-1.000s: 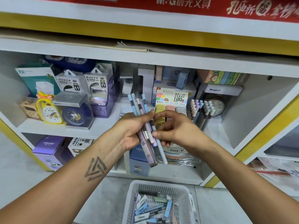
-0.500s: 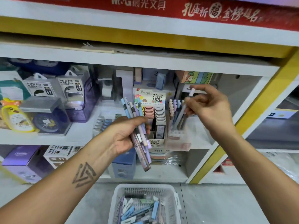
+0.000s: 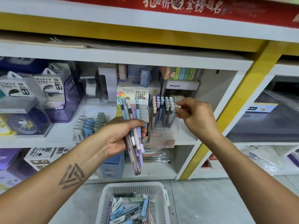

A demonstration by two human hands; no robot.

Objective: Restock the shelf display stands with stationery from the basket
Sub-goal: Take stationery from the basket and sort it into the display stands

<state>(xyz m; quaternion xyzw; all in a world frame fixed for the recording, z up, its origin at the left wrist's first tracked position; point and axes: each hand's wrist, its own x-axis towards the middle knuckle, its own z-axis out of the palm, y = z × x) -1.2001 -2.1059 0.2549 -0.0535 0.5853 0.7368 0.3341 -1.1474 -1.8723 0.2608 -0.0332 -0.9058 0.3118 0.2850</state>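
My left hand (image 3: pixel 119 136) grips a bundle of several pastel pens (image 3: pixel 129 110), blue, grey and purple, held upright in front of the middle shelf. My right hand (image 3: pixel 195 117) pinches the white top of a single pen (image 3: pixel 178 106) at the right end of the clear pen display stand (image 3: pixel 161 131). That stand has several rows of pastel pens (image 3: pixel 161 107) standing in it. Below, on the floor, a white plastic basket (image 3: pixel 105 201) contains more stationery: pens and small labelled packs.
A pencil-lead display card (image 3: pixel 134 92) stands left of the pen stand, with small eraser packs (image 3: pixel 90 123) further left. Power bank boxes (image 3: pixel 48 88) and a boxed clock (image 3: pixel 24 120) fill the shelf's left. A yellow post (image 3: pixel 239 101) bounds the bay on the right.
My right hand took one pen from the bundle, carried it right and has lowered it to the right end of the pen stand. My left hand kept its bundle. The view shifted right.
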